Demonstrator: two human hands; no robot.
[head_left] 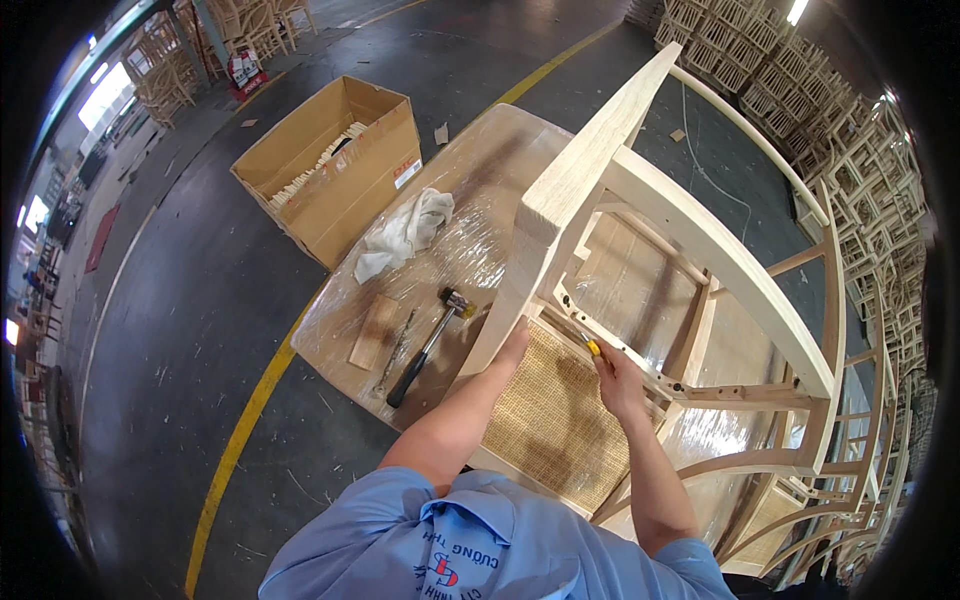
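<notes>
A pale wooden chair frame (720,235) lies tipped over before me, with a woven cane panel (555,415) set in its near part. My right hand (622,383) is closed around a small tool with a yellow handle (592,347), held over the inner rail beside the cane panel. The tool's tip is too small to make out clearly. Against the frame's left post is my left hand (514,345); the post hides its fingers. Dark bolt heads (679,387) show along the inner rails and corner pieces.
On the plastic-wrapped work surface (480,160) lie a black-handled mallet (425,350), a thin metal tool (398,350), a wood block (374,328) and a white cloth (405,235). An open cardboard box (375,200) stands at the far left. Stacked wooden frames (860,170) line the right.
</notes>
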